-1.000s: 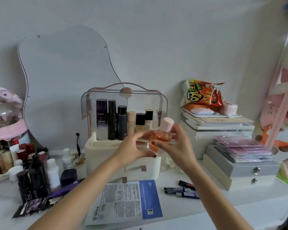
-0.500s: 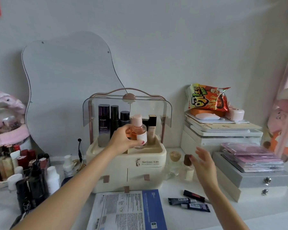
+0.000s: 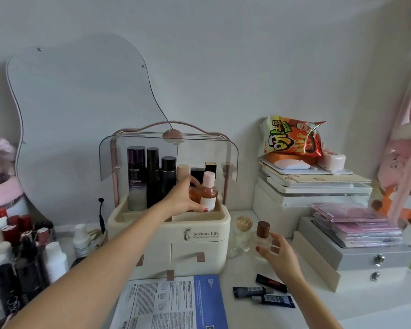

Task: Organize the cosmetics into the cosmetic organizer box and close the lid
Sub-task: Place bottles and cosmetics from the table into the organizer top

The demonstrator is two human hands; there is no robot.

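Inside the organizer box, left fingers hold the orange bottle, seemingly seated
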